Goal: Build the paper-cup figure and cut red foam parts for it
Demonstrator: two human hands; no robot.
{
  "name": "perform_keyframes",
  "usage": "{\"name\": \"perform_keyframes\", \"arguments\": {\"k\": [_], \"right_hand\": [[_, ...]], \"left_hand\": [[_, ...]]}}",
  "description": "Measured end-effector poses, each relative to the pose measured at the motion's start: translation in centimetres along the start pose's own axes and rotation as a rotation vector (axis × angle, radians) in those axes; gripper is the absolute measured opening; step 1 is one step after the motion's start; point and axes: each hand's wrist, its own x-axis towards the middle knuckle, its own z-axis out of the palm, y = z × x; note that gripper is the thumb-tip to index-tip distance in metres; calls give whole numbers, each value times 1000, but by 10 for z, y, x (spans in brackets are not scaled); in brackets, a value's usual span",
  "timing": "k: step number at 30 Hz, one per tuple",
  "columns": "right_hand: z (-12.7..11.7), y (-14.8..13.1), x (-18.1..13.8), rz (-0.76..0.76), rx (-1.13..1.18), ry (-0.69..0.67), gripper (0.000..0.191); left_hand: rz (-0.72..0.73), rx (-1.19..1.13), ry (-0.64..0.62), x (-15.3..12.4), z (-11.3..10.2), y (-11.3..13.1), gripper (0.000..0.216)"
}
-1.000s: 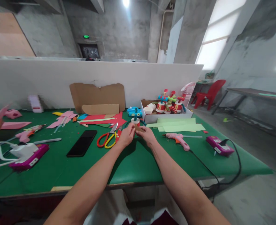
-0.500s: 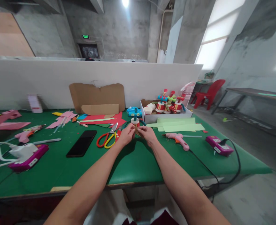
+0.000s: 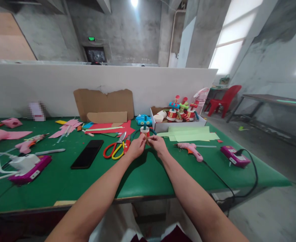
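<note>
A small figure made from a red and white paper cup (image 3: pixel 145 130) stands on the green table in front of me. Dark green coiled strips stick out at its sides and top. Just before the cup, my left hand (image 3: pixel 138 146) is closed, its fingertips pinched together near the cup's lower front. Opposite it, my right hand (image 3: pixel 158 144) pinches too, thumb and forefinger meeting at a small tan piece. The fingers cover most of that piece, so its shape is unclear. Red and yellow handled scissors (image 3: pixel 115 148) and a red-handled tool (image 3: pixel 127 145) lie left of my left hand.
A pink glue gun (image 3: pixel 192 149) lies at right, its cable running to a purple power strip (image 3: pixel 235 156). A white box (image 3: pixel 180 127) of similar figures stands behind pale green paper sheets (image 3: pixel 192 134). Left are a black phone (image 3: pixel 87 154) and another glue gun (image 3: pixel 27 146).
My left hand has shifted very slightly, while my right hand and the cup figure stay in place. At the far left, a blurred pink shape has moved and more pink paper shows.
</note>
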Motion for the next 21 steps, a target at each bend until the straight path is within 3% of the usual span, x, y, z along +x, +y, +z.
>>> {"name": "perform_keyframes", "arguments": {"k": [6, 14, 21], "right_hand": [[2, -1, -2, -2, 19, -1, 10], [-1, 0, -4, -6, 30, -97, 29], [-2, 1, -3, -34, -27, -127, 25]], "left_hand": [[-19, 181, -27, -2, 2, 4, 8], [-65, -101, 26, 4, -4, -6, 7], [-85, -166, 25, 4, -2, -5, 4]]}}
